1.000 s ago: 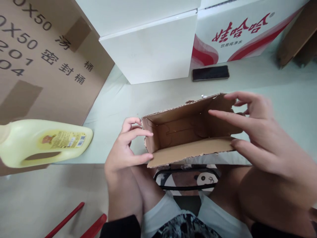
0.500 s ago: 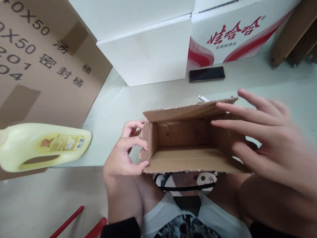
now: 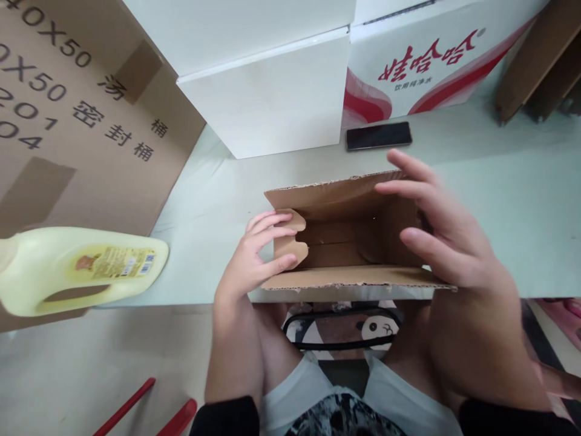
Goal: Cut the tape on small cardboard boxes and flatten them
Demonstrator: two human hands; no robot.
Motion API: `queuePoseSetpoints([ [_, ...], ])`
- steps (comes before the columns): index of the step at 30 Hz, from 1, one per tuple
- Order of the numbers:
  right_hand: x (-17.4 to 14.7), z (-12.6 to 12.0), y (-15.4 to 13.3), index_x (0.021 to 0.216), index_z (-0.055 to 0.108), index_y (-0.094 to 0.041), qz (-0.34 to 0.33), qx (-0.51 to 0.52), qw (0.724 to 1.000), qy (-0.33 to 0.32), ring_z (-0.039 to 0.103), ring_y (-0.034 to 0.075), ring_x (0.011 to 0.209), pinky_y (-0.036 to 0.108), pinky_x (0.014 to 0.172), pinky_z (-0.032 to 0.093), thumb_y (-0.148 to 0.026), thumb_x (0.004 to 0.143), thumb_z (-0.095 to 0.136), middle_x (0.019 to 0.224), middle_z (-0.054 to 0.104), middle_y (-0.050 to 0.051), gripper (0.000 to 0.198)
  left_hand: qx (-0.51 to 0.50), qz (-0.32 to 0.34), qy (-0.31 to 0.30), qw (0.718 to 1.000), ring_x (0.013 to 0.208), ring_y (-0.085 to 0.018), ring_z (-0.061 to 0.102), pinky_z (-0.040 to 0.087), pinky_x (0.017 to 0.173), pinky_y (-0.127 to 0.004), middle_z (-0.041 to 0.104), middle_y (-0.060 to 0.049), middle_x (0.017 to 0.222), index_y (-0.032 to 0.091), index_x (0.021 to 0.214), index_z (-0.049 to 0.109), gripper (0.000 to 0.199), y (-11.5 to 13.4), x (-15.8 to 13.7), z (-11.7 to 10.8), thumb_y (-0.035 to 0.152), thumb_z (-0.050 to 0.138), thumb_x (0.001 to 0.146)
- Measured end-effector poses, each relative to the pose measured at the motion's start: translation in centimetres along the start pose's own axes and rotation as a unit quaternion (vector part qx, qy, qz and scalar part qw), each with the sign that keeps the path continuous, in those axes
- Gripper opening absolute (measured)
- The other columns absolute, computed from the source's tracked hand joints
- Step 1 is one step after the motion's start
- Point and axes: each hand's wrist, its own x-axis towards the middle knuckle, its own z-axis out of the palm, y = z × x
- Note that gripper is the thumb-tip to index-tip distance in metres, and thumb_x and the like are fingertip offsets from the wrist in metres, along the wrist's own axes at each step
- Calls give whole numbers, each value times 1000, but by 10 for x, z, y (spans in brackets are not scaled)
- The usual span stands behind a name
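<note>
A brown cardboard box (image 3: 345,280) lies in front of me with its top open, its two long flaps raised and their edges torn. My left hand (image 3: 256,254) is at its left end, fingers apart and laid on the short notched flap (image 3: 290,245), which tilts inward over the opening. At the other end, my right hand (image 3: 449,224) has its fingers spread above and beside the right side. Its thumb and fingers are apart, with nothing held between them. The right short flap is mostly hidden by this hand.
A black phone (image 3: 379,136) lies behind the box, before a white carton with red print (image 3: 422,72) and a plain white box (image 3: 272,97). On the left are a large brown carton (image 3: 91,109) and a pale yellow jug (image 3: 91,269). Red bars (image 3: 127,406) show below the table.
The left short flap has folded inward under my left hand. My right hand has moved left over the box's right end. The box has shifted slightly away from me, onto the table.
</note>
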Motion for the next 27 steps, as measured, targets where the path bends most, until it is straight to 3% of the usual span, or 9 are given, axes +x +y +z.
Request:
queuePoseSetpoints([
  [4,-1,13,19,111,66,-33,-5,142,978,151,48,33,146,58,128,31,-50,92,60,142,55,3,26,-14,-11,21,1000,140,-31,53,39,122,-57,68,-7,140,29,112,77,32,-8,-2,-2,52,72,90],
  [6,-2,16,31,99,70,-31,-2,151,973,176,54,32,138,55,126,36,-53,92,57,131,56,4,26,-26,-19,28,999,141,-31,53,39,122,-57,69,-7,139,29,110,78,33,-12,-3,-2,54,71,90],
  [9,-3,16,42,109,75,-34,3,136,979,151,55,30,136,52,126,36,-55,95,52,136,54,4,35,-51,-36,36,997,140,-33,55,43,119,-57,68,-8,139,29,109,80,35,-15,-3,-3,56,73,88],
  [11,-3,14,45,122,73,-35,21,107,990,86,50,30,140,53,126,34,-49,95,57,145,50,4,34,-69,-42,43,996,137,-33,57,47,116,-56,68,-9,139,29,108,80,35,-17,-2,-2,55,75,86],
  [15,-3,15,47,115,68,-31,74,30,996,-40,56,32,132,54,117,43,-40,94,62,135,59,7,23,-108,-42,59,992,138,-33,57,46,117,-54,66,-10,140,28,108,80,34,-26,-3,1,54,76,86],
  [18,-5,22,53,112,54,-31,110,72,991,-20,67,25,97,44,87,58,-42,91,65,110,64,4,26,-192,-28,122,973,144,-33,52,48,116,-50,54,-7,153,33,117,75,50,-37,-5,5,72,63,88],
  [20,-6,27,57,112,43,-33,125,123,984,18,65,21,81,38,71,58,-47,87,69,103,62,1,39,-233,-10,146,961,148,-37,47,52,111,-49,37,-5,166,41,132,64,79,-43,-6,7,91,60,72],
  [23,-5,34,59,122,32,-35,142,165,975,41,67,23,83,40,73,59,-54,83,71,110,63,2,58,-224,22,128,966,153,-42,38,49,114,-54,31,-7,169,40,137,55,110,-45,-3,10,106,53,49],
  [27,-5,34,56,136,24,-39,139,177,974,36,70,24,91,45,84,60,-55,84,70,121,65,4,71,-182,44,91,978,153,-43,38,42,117,-60,37,-12,164,31,117,63,89,-39,3,11,96,66,57],
])
